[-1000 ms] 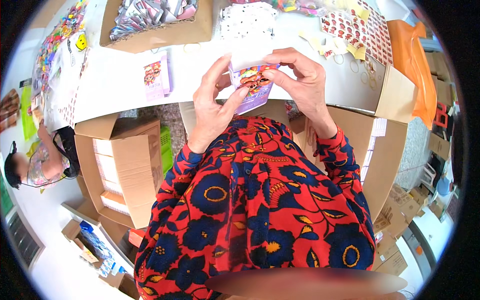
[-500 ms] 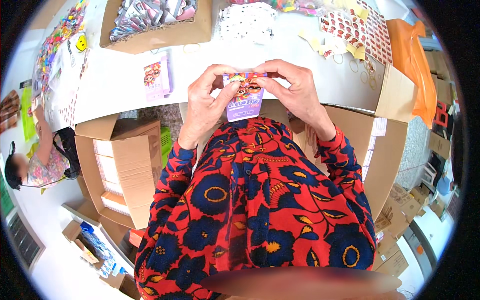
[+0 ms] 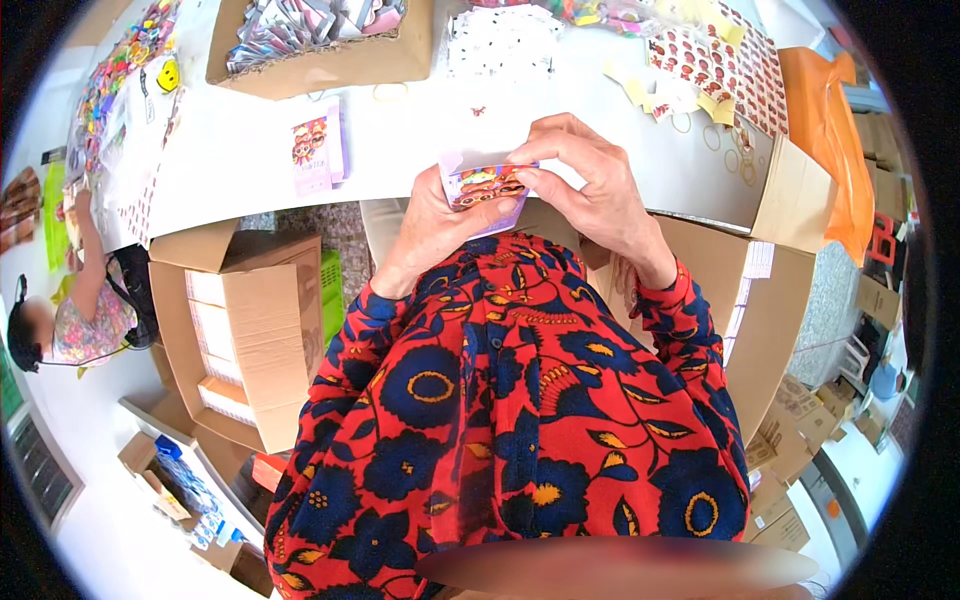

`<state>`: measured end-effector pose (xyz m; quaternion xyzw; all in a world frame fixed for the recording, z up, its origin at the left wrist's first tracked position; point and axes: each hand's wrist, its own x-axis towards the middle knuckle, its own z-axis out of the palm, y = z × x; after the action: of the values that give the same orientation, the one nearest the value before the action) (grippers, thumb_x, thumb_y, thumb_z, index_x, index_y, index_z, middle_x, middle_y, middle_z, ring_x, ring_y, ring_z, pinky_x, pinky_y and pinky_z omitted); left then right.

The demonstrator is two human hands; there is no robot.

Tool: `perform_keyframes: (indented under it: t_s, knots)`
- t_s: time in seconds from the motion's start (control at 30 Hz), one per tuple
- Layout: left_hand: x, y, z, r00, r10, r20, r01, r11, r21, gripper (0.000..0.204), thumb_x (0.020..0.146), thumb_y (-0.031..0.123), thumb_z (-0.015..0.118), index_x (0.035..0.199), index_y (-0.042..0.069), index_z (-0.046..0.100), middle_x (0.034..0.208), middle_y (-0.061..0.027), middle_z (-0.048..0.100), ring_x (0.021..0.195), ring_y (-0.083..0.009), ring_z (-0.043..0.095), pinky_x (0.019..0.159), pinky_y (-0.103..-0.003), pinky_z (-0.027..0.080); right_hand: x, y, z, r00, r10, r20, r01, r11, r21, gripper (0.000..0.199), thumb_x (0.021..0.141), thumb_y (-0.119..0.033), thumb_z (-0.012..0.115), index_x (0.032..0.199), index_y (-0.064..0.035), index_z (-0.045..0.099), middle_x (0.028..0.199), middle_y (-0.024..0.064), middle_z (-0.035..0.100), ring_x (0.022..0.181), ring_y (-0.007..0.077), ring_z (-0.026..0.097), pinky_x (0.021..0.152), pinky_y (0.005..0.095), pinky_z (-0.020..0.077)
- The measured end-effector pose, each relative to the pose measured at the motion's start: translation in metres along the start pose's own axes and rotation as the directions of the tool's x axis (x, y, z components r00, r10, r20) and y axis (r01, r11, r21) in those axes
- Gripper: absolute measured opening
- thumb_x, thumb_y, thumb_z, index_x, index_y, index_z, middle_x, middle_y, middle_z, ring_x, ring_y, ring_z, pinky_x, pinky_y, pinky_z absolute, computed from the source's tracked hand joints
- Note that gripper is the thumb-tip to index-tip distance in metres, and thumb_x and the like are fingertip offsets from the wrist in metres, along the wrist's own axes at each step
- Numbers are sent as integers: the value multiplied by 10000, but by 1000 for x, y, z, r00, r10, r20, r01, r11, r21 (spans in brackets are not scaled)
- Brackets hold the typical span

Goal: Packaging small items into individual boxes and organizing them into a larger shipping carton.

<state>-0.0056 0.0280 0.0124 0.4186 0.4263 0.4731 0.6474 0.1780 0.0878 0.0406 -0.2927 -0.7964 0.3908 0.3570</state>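
Right at the near edge of the table (image 3: pixel 420 160), just in front of the person's chest, both hands are wrapped around a small purple box (image 3: pixel 487 188) with cartoon faces on it. The left hand (image 3: pixel 435 225) cups it from underneath and the side, fingers curled shut on it, while the right hand (image 3: pixel 590 185) comes over the top with its fingers pinching the upper edge and flap. So the box is held up in the air between the two hands, not resting on anything. Further back on the table there's a flat pack (image 3: pixel 318 152) with the same sort of cartoon print, lying well apart from the hands to the left. Behind that sits an open carton (image 3: pixel 330 65) full of shiny silvery packets. Off to the right there are sticker sheets (image 3: pixel 725 65) with red figures, a few loose rubber bands, and an orange bag (image 3: pixel 825 130) at the table's end. Down on the left, below the table, is a stack of cardboard boxes (image 3: pixel 250 330), and another person (image 3: pixel 75 320) sits at the far left edge.
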Motion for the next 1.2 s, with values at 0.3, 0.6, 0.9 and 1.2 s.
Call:
perform_keyframes:
  t_s: [0.3,0.6,0.9,1.2]
  knots:
    - [1,2,4,1000,-16,22,15,999,51,336,776,27,688,1089,-15,573,967,-51,648,880,-90,590,789,-255,489,13,-2,-8,971,228,70,-235,866,441,339,777,-48,674,1107,-21,605,1125,93,611,968,149,581,847,291,462]
    - [0,2,-1,998,-59,27,58,998,40,312,769,14,678,1066,-12,585,938,-42,646,847,-82,585,746,-247,490,16,8,0,943,-319,94,330,931,-154,300,773,-33,657,1074,-32,644,1047,113,648,951,240,621,843,337,484]
    - [6,-3,-1,998,-23,55,15,989,147,304,768,29,684,1058,-1,598,932,-48,657,842,-91,596,752,-243,496,17,1,-17,959,142,244,-188,966,176,230,890,-111,555,1084,-28,646,1012,92,664,924,160,622,813,281,481]
    - [4,1,2,998,-29,50,19,980,196,323,767,40,689,1071,-9,589,942,-52,654,850,-98,598,759,-253,498,24,-11,-14,958,192,215,-228,961,156,215,817,-49,624,1027,-22,662,918,78,681,855,123,631,774,261,490]
